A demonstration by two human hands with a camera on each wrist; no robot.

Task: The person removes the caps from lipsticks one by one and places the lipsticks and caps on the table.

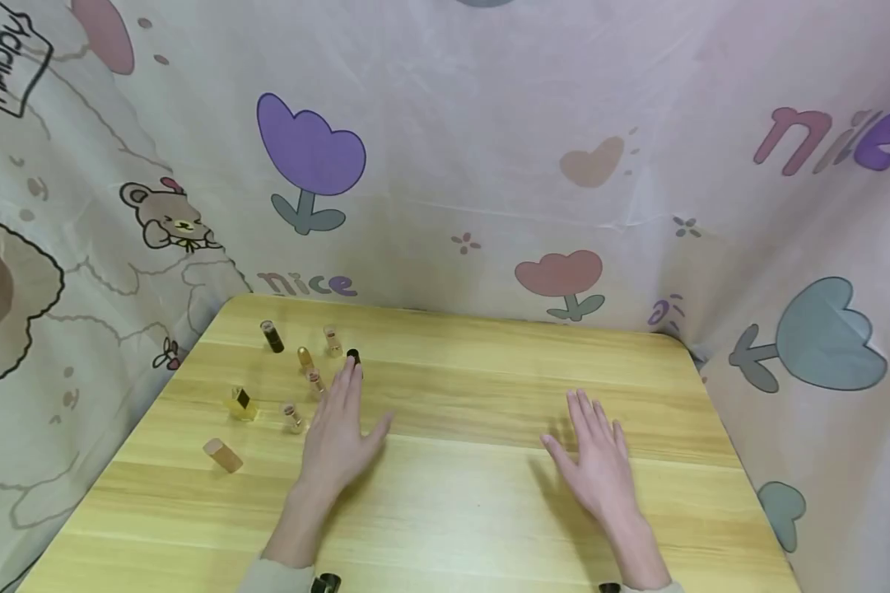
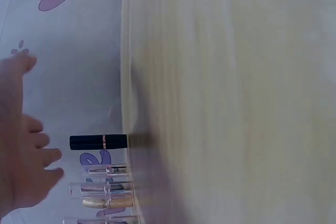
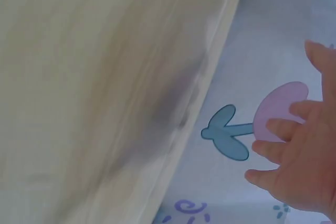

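My left hand [image 1: 339, 445] is held over the table with fingers straight and thumb spread, holding nothing. Its fingertips overlap a black lipstick tube [image 1: 353, 357] in the head view; the left wrist view shows this tube [image 2: 98, 142] upright, with a rose-gold band. Left of the hand stand clear lipstick tubes [image 1: 292, 417], a gold bullet-shaped tube [image 1: 305, 359] and a second dark tube [image 1: 272, 337]. Farther left are a square gold tube with a dark top [image 1: 241, 403] and a beige tube [image 1: 223, 455]. My right hand [image 1: 598, 469] hovers over the right side, fingers extended, holding nothing.
The wooden table [image 1: 474, 511] has a pale, striped grain. Behind it and along both sides hangs a printed curtain [image 1: 445, 148] with tulips, bears and lettering. Shadows of both hands fall on the tabletop.
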